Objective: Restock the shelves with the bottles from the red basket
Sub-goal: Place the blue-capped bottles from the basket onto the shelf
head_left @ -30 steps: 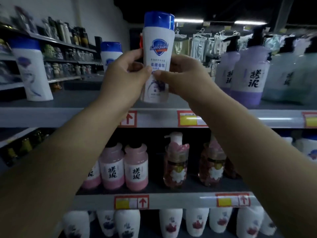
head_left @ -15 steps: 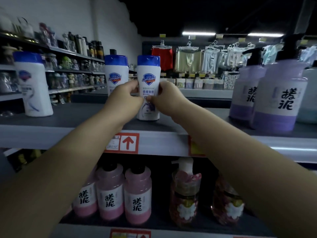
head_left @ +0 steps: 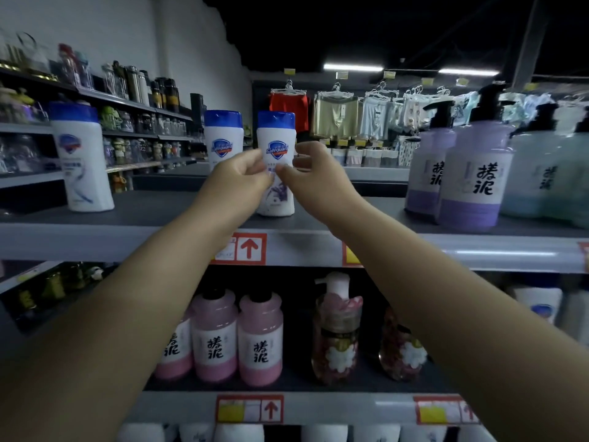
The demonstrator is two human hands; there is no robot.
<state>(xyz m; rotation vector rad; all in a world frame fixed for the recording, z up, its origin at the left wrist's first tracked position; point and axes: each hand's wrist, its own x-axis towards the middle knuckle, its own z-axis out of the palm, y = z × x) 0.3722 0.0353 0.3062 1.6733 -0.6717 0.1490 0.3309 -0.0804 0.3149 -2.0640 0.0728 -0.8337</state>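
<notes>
Bottle [head_left: 276,135] stood upright on top shelf [head_left: 143,215], just beside matching bottle [head_left: 223,140] | pinched at label height by left hand [head_left: 242,178] and right hand [head_left: 307,173] | placement judged nearly done, release not yet made | red basket not seen, so remaining stock cannot be told

Two purple pump bottles [head_left: 471,186] with black pump heads stand upright at right, side by side. Pale green pump bottles [head_left: 541,183] stand just beside them, further right. One level down: three pink bottles [head_left: 259,342] with black caps in a row, then clear floral pump bottles [head_left: 338,336]. A red-arrow price label [head_left: 248,248] sits between the levels. Background: hanging garments [head_left: 334,114], two lit ceiling tubes [head_left: 353,67], and flasks [head_left: 134,82] at left.
</notes>
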